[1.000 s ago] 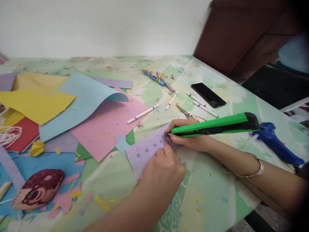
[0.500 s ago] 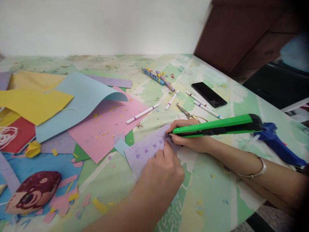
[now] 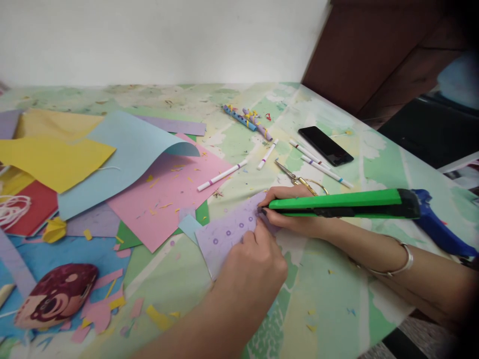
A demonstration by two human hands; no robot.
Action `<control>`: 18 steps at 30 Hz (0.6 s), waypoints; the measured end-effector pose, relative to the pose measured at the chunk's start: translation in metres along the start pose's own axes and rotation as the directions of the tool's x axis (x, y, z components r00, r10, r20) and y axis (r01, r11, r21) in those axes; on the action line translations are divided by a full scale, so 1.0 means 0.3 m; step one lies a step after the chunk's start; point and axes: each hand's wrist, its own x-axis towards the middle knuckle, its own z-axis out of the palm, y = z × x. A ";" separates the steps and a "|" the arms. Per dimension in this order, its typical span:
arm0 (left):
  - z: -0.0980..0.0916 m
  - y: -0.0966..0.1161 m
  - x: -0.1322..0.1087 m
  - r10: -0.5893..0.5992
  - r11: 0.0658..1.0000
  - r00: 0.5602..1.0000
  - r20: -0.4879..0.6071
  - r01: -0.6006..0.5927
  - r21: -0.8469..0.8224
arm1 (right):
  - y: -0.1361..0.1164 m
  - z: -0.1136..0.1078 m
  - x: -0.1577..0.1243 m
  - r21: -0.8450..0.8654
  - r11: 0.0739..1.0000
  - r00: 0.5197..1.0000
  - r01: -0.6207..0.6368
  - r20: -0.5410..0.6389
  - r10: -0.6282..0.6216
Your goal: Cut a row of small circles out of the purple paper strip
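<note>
My right hand [image 3: 295, 212] is closed round a long green utility knife [image 3: 344, 203], whose tip rests on a lilac paper piece [image 3: 228, 234] printed with small purple rings. My left hand [image 3: 254, 262] lies on the near right part of that paper with its fingers curled, pressing it to the table. The two hands almost touch at the knife's tip. A silver bangle [image 3: 400, 262] circles my right wrist.
Scissors [image 3: 299, 178], several white markers [image 3: 221, 175] and a black phone [image 3: 325, 145] lie beyond the hands. A blue glue gun [image 3: 437, 229] sits at right. Pink [image 3: 164, 199], light blue [image 3: 123, 154], yellow [image 3: 52, 157] sheets and scraps cover the left. A painted round piece [image 3: 56, 294] lies near left.
The rear end of the green knife has dropped lower, towards level. Both hands stay on the lilac paper at nearly the same spot.
</note>
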 end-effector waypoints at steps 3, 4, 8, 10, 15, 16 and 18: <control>-0.001 -0.001 0.002 0.008 1.000 1.000 -0.001 -0.008 -0.005 | -0.001 0.002 -0.003 0.022 1.000 1.000 0.005 -0.012 -0.005; -0.002 -0.001 0.002 0.008 1.000 1.000 -0.002 -0.008 -0.002 | -0.001 0.000 -0.003 0.027 1.000 1.000 0.006 -0.013 -0.006; -0.004 -0.001 0.003 -0.002 1.000 1.000 -0.014 0.002 0.004 | -0.001 -0.006 -0.002 -0.002 1.000 1.000 -0.025 -0.006 0.025; -0.003 -0.001 0.003 -0.002 1.000 1.000 -0.025 0.002 0.001 | 0.000 -0.007 -0.001 -0.020 0.999 0.999 -0.035 -0.006 0.035; 0.003 0.000 0.001 -0.001 1.000 1.000 -0.030 0.000 -0.004 | 0.000 0.000 -0.001 -0.034 0.999 0.999 -0.023 -0.027 0.022; 0.003 0.000 0.000 -0.001 1.000 1.000 -0.028 0.001 -0.003 | -0.001 0.001 -0.001 -0.038 0.999 0.999 -0.017 -0.032 0.015; 0.003 0.001 -0.001 -0.005 1.000 1.000 -0.024 0.005 0.000 | -0.005 0.003 -0.003 -0.047 0.999 0.999 -0.009 -0.038 0.007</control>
